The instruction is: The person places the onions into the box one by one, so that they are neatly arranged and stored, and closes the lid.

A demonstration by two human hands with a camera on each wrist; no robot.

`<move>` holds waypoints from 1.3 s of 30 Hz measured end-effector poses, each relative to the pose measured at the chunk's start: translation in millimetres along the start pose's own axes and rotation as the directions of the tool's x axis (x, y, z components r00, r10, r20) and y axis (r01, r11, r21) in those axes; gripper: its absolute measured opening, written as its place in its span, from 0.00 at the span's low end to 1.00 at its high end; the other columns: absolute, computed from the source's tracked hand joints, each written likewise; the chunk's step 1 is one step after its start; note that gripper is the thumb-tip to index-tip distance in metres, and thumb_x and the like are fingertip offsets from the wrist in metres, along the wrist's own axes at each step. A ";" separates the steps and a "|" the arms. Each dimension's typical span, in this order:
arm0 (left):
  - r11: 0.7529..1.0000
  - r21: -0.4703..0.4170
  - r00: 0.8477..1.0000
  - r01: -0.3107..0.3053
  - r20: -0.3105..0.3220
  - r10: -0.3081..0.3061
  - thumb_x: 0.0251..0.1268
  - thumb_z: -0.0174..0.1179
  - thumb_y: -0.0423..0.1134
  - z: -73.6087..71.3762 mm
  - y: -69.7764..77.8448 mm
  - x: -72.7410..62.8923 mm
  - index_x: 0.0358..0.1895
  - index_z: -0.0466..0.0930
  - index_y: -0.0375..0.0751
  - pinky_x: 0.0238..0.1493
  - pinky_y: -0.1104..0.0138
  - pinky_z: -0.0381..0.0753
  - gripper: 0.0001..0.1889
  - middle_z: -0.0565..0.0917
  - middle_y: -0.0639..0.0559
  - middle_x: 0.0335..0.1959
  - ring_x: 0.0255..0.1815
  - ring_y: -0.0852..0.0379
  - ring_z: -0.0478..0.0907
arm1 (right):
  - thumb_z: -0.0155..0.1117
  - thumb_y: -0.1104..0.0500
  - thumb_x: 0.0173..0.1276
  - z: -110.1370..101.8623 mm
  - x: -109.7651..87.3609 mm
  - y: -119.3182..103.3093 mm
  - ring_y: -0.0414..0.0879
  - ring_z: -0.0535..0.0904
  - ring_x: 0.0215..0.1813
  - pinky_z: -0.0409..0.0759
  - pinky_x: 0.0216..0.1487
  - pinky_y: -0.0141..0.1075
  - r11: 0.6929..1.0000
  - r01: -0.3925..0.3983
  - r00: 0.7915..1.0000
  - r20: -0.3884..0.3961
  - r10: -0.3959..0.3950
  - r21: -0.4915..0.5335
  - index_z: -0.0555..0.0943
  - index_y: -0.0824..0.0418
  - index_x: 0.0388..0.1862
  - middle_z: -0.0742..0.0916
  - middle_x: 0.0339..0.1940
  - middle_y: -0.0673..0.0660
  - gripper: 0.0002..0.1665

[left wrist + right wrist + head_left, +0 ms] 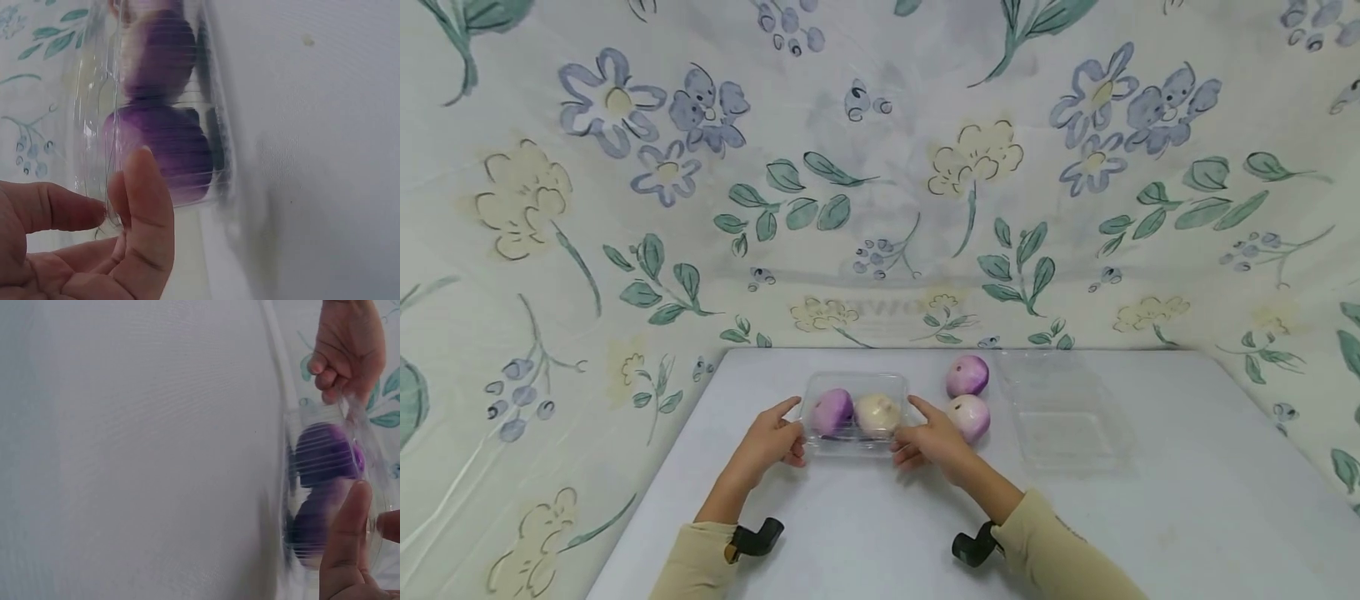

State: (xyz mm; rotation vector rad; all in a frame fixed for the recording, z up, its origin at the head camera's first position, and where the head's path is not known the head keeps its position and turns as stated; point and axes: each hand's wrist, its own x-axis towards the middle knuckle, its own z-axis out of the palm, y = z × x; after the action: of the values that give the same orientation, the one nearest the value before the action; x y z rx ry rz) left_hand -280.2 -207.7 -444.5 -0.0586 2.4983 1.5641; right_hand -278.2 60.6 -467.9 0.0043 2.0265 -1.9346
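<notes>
A clear plastic container [856,382] sits in front of me in the head view with two onions inside. The left one is a purple onion [832,412], and beside it lies a paler, yellowish-white onion [878,414]. My left hand [767,439] pinches the container's left rim between thumb and fingers, as the left wrist view shows up close. At the right end, my right hand [936,439] holds the rim, with a finger against the ribbed side and the thumb opposite in the right wrist view. Purple flesh shows through the ribbed wall [159,150].
Just right of the container, two more onions lie one behind the other: a purple one [967,376] and a paler one [969,417]. Further right lies another clear plastic container [1067,402]. A floral-print sheet [880,225] hangs behind the white table [1210,500].
</notes>
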 end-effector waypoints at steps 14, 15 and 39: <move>1.000 -0.007 0.999 -0.015 0.035 0.015 0.64 0.47 0.26 2.2 6.7 -0.4 0.78 0.53 0.38 0.29 0.60 0.87 0.36 0.80 0.38 0.30 0.21 0.56 0.77 | 0.57 0.71 0.63 -2.2 1.1 -2.5 0.42 0.83 0.23 0.87 0.30 0.38 0.998 0.060 0.998 -0.024 -0.060 -0.003 0.51 0.67 0.78 0.86 0.27 0.59 0.46; 1.000 0.013 0.999 -0.017 0.040 0.017 0.65 0.48 0.28 0.9 7.3 -1.0 0.78 0.53 0.37 0.29 0.60 0.87 0.36 0.80 0.36 0.33 0.22 0.55 0.78 | 0.58 0.70 0.64 -2.7 -0.1 -3.2 0.42 0.83 0.23 0.87 0.30 0.38 0.995 0.077 0.996 -0.034 -0.079 -0.060 0.52 0.67 0.78 0.86 0.28 0.59 0.45; 0.764 0.378 0.849 -0.523 0.304 0.431 0.60 0.69 0.51 -13.9 -5.1 37.4 0.75 0.62 0.42 0.55 0.48 0.82 0.42 0.51 0.37 0.80 0.75 0.32 0.58 | 0.70 0.39 0.62 -2.5 23.3 -16.3 0.61 0.66 0.75 0.69 0.72 0.52 0.502 0.371 0.912 0.205 -0.355 -0.781 0.59 0.63 0.78 0.54 0.81 0.66 0.54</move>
State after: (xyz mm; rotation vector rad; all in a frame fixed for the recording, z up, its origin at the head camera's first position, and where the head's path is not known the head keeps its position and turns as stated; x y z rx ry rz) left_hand -318.1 -219.8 -450.0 0.8319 2.7638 0.9963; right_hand -304.6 56.5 -457.7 -0.7197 2.8851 -0.9435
